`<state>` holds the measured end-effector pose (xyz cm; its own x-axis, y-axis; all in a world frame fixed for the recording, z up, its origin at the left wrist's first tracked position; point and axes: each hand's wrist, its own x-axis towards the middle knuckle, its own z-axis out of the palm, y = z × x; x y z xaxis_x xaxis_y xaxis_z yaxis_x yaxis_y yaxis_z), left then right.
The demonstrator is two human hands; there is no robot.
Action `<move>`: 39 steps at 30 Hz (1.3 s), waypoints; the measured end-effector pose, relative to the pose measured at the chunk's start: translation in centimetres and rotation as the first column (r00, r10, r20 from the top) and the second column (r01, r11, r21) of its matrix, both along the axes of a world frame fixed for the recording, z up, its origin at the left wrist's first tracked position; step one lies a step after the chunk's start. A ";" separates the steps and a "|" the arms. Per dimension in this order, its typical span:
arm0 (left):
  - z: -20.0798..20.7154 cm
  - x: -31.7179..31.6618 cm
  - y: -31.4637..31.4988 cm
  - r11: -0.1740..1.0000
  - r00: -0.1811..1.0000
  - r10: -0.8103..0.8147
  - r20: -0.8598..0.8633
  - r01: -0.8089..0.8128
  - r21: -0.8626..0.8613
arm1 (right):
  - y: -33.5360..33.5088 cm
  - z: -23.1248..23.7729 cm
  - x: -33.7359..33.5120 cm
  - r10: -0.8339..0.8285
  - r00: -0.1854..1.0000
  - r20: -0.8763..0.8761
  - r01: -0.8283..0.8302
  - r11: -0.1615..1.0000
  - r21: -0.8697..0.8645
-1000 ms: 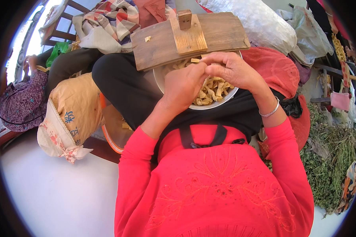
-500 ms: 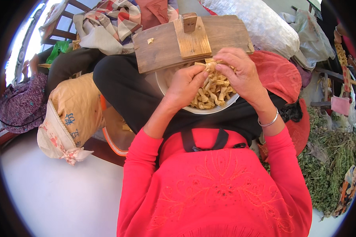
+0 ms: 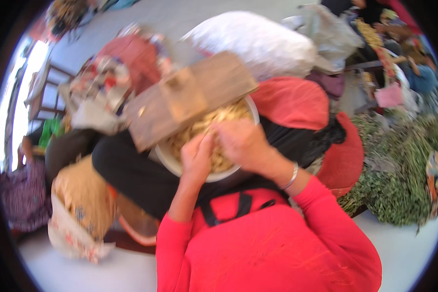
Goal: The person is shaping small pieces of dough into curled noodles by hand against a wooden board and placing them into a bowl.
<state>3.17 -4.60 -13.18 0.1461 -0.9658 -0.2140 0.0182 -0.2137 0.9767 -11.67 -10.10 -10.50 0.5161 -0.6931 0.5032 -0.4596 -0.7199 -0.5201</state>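
Pale yellow, stubby pieces fill a round white bowl set at the person's lap, with the wooden board lying aslant over its far left side. The left hand is over the near part of the bowl, its fingers curled and its thumb raised; the right hand, bent inward, is just beside it, the fingertips of both close together above the pieces. Motion blur hides the fingertips, so it cannot be told whether either hand grips a piece. A silvery bracelet encircles the right wrist, below which a red sleeve begins. A small block stands on the board, and a light fragment lies near its left end. Black trousers flank the bowl. Farther out are a red cloth to the right, a bulky white sack beyond the board, a tan sack at left, and heaped green plants at far right.
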 end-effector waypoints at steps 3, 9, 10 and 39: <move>1.0 -1.1 0.3 0.952 0.912 0.103 -0.398 0.027 0.306 | -0.3 -0.4 -0.3 -0.003 0.998 -0.069 -0.001 0.998 -0.062; 1.1 -0.8 0.5 0.909 0.848 -0.010 -0.530 0.229 0.348 | -1.4 0.2 -2.1 0.094 0.995 -0.037 -0.098 0.988 -0.119; 0.9 -0.2 0.7 0.883 0.889 -0.031 -0.456 0.239 0.405 | -2.0 -1.1 -2.7 0.191 0.982 -0.006 -0.191 0.981 -0.010; 0.3 9.0 -6.6 0.998 0.992 -0.026 -0.120 0.033 0.054 | -8.3 -2.8 4.3 -0.090 0.887 0.453 -0.314 0.601 0.735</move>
